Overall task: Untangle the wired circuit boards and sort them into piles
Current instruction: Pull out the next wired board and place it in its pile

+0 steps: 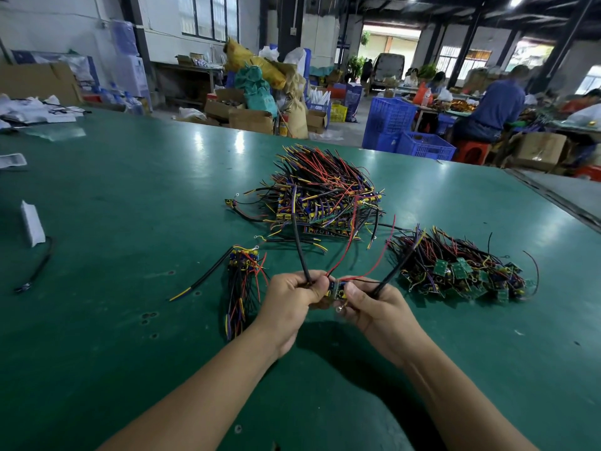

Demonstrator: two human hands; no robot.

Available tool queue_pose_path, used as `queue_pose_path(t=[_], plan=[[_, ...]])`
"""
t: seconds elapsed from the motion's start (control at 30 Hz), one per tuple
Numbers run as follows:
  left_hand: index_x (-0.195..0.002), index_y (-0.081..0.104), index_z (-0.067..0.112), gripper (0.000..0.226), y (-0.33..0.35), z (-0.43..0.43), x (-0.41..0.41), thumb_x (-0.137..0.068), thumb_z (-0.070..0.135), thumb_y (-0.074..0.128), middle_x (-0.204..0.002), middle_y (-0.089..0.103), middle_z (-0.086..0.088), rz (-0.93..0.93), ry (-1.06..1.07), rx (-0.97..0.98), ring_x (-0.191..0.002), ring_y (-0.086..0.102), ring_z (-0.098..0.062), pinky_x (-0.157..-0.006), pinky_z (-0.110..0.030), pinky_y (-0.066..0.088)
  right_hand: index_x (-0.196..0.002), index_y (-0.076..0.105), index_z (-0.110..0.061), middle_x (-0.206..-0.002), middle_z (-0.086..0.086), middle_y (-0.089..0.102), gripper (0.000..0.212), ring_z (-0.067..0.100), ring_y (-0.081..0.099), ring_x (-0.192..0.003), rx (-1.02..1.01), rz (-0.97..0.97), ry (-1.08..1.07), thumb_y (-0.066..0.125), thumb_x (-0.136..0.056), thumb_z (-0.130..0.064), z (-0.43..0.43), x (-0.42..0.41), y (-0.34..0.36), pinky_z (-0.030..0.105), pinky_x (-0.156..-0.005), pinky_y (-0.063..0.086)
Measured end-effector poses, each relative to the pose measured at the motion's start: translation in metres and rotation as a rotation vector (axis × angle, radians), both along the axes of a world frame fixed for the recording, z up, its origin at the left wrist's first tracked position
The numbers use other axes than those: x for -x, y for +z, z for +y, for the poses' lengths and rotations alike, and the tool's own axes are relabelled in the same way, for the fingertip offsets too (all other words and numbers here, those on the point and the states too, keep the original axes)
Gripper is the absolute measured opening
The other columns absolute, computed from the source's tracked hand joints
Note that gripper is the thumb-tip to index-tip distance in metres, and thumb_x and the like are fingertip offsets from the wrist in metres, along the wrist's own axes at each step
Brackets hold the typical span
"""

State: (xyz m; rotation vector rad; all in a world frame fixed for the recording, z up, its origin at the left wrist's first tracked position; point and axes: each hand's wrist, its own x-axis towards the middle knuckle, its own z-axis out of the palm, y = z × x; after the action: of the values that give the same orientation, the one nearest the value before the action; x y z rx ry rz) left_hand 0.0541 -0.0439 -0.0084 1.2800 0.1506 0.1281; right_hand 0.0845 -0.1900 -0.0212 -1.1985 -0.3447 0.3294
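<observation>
My left hand (294, 296) and my right hand (374, 304) meet above the green table (130, 222), each gripping a small wired circuit board (338, 289); the two boards touch between my fingers. Black and red wires rise from them toward the big tangled heap (325, 193) behind. A small neat bundle of wired boards (242, 275) lies left of my left hand. At the right a loose pile (461, 268) shows several green boards among its wires.
A stray black cable (35, 271) and a white paper piece (32, 222) lie at the far left. Plastic bags (32, 109) sit at the table's back left corner. Blue crates (406, 131), cardboard boxes and seated people are beyond the far edge.
</observation>
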Motion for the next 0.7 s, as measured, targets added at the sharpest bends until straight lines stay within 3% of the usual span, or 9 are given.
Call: queue_pose_path(t=[0.1,0.2,0.27,0.37,0.57,0.7], plan=[[-0.088,0.068,-0.003,0.01,0.0006,0.0022,0.001,-0.09,0.0,0.059,-0.091,0.065,-0.021,-0.02,-0.039,0.052,-0.085,0.059,-0.033,-0.092,-0.048,0.051,-0.079,0.078,-0.009,-0.079,0.007,0.073,0.014,0.014,0.067,-0.064,-0.051,-0.005,-0.028,0.065,-0.075,-0.011,0.0027,0.0003,0.0013,0.022,-0.061,0.056],[-0.083,0.068,0.002,0.012,-0.0007,0.0033,0.0009,-0.09,0.004,0.059,-0.078,0.065,-0.008,-0.032,-0.057,0.092,-0.071,0.06,-0.02,-0.07,-0.027,0.057,-0.083,0.077,-0.008,-0.074,0.004,0.069,0.013,0.012,0.064,-0.061,-0.078,0.018,-0.079,0.067,-0.073,-0.01,0.0,-0.0007,0.0019,0.022,-0.061,0.056],[-0.085,0.069,0.003,0.013,-0.0015,0.0041,-0.0004,-0.091,0.005,0.058,-0.076,0.064,-0.003,-0.028,-0.041,0.097,-0.06,0.059,-0.011,-0.06,-0.021,0.054,-0.09,0.075,-0.009,-0.071,0.001,0.064,0.017,0.01,0.06,-0.06,-0.056,0.019,-0.11,0.069,-0.074,-0.011,-0.0026,-0.0026,0.0,0.022,-0.059,0.055],[-0.09,0.07,0.006,0.012,-0.003,0.0045,-0.0029,-0.092,0.006,0.058,-0.079,0.064,-0.004,-0.021,-0.03,0.106,-0.059,0.059,-0.009,-0.059,-0.022,0.054,-0.084,0.075,-0.01,-0.072,0.003,0.059,0.014,0.012,0.055,-0.061,0.025,0.013,-0.157,0.064,-0.083,-0.002,-0.0012,-0.0031,-0.0013,0.024,-0.057,0.053],[-0.095,0.073,0.015,0.012,-0.0083,0.0016,-0.0018,-0.089,0.009,0.065,-0.074,0.071,0.008,-0.039,-0.061,-0.026,-0.065,0.064,-0.009,-0.065,-0.022,0.054,-0.071,0.071,-0.015,-0.08,0.006,0.071,0.037,0.009,0.061,-0.068,0.168,-0.038,-0.238,0.049,-0.088,0.01,0.0026,0.0022,0.0019,0.023,-0.056,0.05],[-0.097,0.07,0.017,0.015,-0.0087,0.0,0.0004,-0.085,0.008,0.071,-0.086,0.072,0.002,-0.069,-0.047,-0.16,-0.067,0.066,-0.01,-0.066,-0.023,0.055,-0.08,0.065,-0.014,-0.062,0.004,0.065,0.023,0.011,0.053,-0.053,0.265,-0.02,-0.361,0.051,-0.086,0.003,0.0031,0.0033,0.0038,0.019,-0.046,0.043]])
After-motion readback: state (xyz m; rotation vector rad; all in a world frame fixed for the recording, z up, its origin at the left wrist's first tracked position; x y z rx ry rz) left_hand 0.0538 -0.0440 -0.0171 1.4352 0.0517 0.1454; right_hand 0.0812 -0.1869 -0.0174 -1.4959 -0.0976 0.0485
